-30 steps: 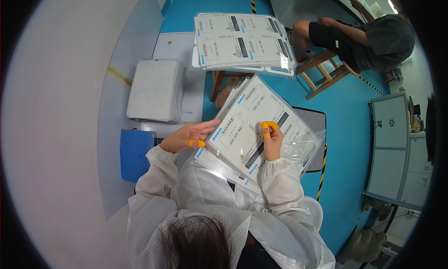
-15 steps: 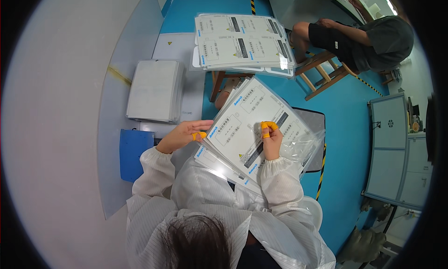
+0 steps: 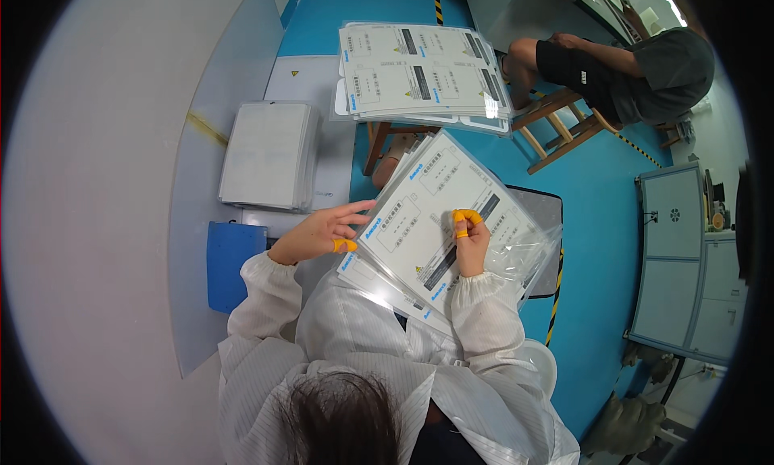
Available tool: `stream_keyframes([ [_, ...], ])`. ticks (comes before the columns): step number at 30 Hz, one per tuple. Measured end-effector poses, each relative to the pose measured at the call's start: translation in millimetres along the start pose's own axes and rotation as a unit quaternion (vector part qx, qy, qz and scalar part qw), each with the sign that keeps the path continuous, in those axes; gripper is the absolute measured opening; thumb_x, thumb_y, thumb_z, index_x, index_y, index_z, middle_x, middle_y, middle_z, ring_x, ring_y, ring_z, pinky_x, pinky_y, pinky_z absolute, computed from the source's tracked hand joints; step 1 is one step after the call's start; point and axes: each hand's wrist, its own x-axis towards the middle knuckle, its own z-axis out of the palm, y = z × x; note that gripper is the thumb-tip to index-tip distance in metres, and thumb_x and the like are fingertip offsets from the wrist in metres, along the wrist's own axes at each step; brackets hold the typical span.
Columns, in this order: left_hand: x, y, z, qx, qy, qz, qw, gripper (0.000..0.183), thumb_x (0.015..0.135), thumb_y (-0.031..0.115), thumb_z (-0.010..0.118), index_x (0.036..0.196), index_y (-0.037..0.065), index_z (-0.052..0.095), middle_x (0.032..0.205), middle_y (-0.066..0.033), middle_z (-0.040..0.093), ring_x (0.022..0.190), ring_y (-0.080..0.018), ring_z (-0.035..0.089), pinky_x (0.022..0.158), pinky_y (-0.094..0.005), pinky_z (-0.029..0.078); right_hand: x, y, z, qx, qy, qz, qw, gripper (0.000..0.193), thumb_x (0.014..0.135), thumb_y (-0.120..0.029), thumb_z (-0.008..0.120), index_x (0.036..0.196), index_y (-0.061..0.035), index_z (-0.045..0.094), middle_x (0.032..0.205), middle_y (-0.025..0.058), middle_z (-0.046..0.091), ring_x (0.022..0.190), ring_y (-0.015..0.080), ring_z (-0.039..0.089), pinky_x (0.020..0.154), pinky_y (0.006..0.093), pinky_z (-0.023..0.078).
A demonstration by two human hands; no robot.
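Observation:
A stack of printed white label sheets [image 3: 419, 199] lies tilted across my lap, the top one covered with clear film. At its left edge is my left hand [image 3: 318, 233], fingers spread and the fingertips against the edge, with a yellow finger cot on the thumb. My right hand [image 3: 472, 247] rests on the top sheet, thumb and forefinger pinched together in yellow finger cots. Whatever the pinch holds is too small to make out. Crumpled clear plastic film [image 3: 520, 255] sticks out on the right side, beside my right hand.
Ahead, a pile of similar printed sheets [image 3: 419, 70] rests on a wooden stool [image 3: 377, 147]. A stack of blank white sheets [image 3: 266, 155] sits on the left, near a blue bin [image 3: 234, 263]. Another person [image 3: 613, 70] sits at the back right by a wooden stool [image 3: 556, 130].
The fingers of my left hand have spread apart and shifted slightly along the sheets' edge. My right hand stays pinched in nearly the same place.

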Motion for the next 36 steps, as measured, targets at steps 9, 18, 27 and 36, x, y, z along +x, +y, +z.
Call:
stream_keyframes([
  [9, -1.2, -5.5, 7.6, -0.063, 0.039, -0.009, 0.997, 0.073, 0.074, -0.001, 0.068, 0.137, 0.01, 0.034, 0.125, -0.0155, 0.053, 0.096, -0.0132, 0.06, 0.088, -0.0255, 0.047, -32.3, -43.5, 62.3, -0.235, -0.18, -0.123, 0.947, 0.036, 0.072, -0.022, 0.076, 0.095, -0.0007, 0.058, 0.073, 0.0049, 0.056, 0.063, 0.0127, 0.055, 0.06, 0.0231, 0.044],
  [18, 0.1, -9.5, 5.7, -0.011, 0.04, -0.004, 0.999, 0.07, 0.075, -0.002, 0.067, 0.137, 0.009, 0.036, 0.122, -0.0157, 0.055, 0.095, -0.0124, 0.061, 0.087, -0.0251, 0.047, -27.5, -40.3, 95.3, -0.253, -0.224, -0.046, 0.94, 0.042, 0.066, -0.025, 0.078, 0.087, 0.0011, 0.052, 0.075, 0.0113, 0.053, 0.067, 0.0265, 0.057, 0.059, 0.0331, 0.045],
  [27, -0.8, -8.7, 3.7, -0.059, 0.041, -0.03, 0.997, 0.073, 0.072, 0.001, 0.07, 0.136, 0.012, 0.037, 0.121, -0.0133, 0.056, 0.094, -0.0136, 0.062, 0.095, -0.0295, 0.042, -38.8, -39.7, 96.1, -0.253, -0.207, -0.079, 0.942, 0.02, 0.075, -0.007, 0.066, 0.088, 0.002, 0.053, 0.075, 0.0164, 0.054, 0.067, 0.0315, 0.056, 0.063, 0.0345, 0.045],
  [36, -0.3, -9.2, 6.5, -0.01, 0.058, -0.029, 0.998, 0.073, 0.072, 0.002, 0.071, 0.137, 0.011, 0.036, 0.121, -0.0118, 0.057, 0.095, -0.0134, 0.062, 0.097, -0.0304, 0.04, -38.8, -36.1, 94.3, -0.181, -0.154, -0.087, 0.967, 0.017, 0.076, -0.004, 0.065, 0.089, 0.0042, 0.056, 0.076, 0.0108, 0.054, 0.061, 0.0184, 0.053, 0.06, 0.0273, 0.044],
])
